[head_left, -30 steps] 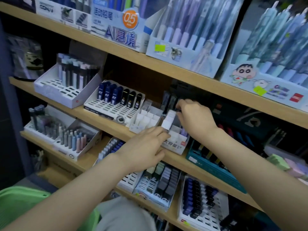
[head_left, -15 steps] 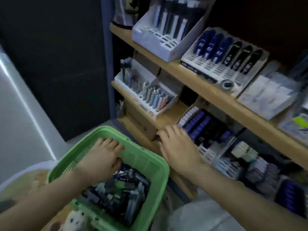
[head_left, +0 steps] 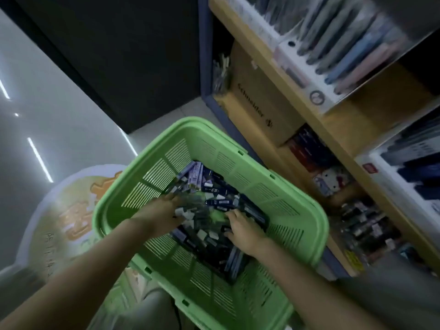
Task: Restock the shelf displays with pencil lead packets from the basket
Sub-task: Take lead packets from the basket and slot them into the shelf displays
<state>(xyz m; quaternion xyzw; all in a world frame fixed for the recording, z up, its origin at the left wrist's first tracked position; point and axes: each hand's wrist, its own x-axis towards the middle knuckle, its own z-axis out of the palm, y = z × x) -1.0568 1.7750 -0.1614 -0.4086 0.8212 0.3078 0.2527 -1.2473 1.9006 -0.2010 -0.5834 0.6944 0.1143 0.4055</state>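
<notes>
Below me a green plastic basket [head_left: 307,198] holds a heap of several pencil lead packets [head_left: 214,186], dark blue, black and pale purple. Both my hands are inside it. My left hand [head_left: 164,213] is blurred, with its fingers buried in the packets at the middle of the heap, so its grip is unclear. On the right side of the pile lies my right hand [head_left: 241,228], its fingers bent down around a dark packet. The wooden shelves [head_left: 333,129] with their displays rise to the right of the basket.
A white display tray of pens [head_left: 316,91] sits on an upper shelf. A brown cardboard box [head_left: 257,108] stands on the bottom level, with small packaged goods [head_left: 331,179] beside it. A round floor sticker [head_left: 66,210] lies left of the basket; a dark wall stands behind.
My view has swung down from the shelf displays to the basket. My right hand left the shelf edge and went into the basket; my left hand went deeper into the packets.
</notes>
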